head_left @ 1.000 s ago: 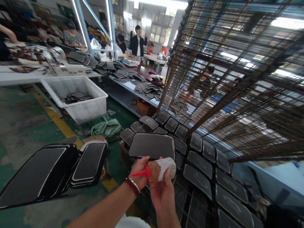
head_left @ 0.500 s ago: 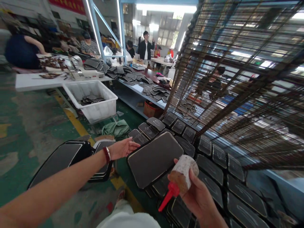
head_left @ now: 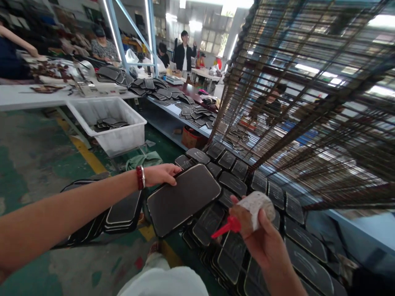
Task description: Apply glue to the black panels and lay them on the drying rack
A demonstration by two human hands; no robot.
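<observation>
My left hand grips the upper left edge of a large dark rounded panel with a pale rim line, thumb on its face. The panel is tilted over rows of smaller dark panels, several of which bear whitish streaks. In my right hand is a squeeze glue bottle, whitish and stained brown, its red nozzle pointing left and down. The fingers wrap round the bottle, and the nozzle tip is apart from the large panel.
Stacked dark panels stand at the left below my forearm. A white plastic bin holds several pieces. Beyond it, a long table carries piled pieces. A rusty wire rack leans over the right side. Several people are in the background.
My left hand has closed on the large panel, which has shifted left off the smaller panels. My right hand has moved right with the glue bottle. The view has shifted slightly.
</observation>
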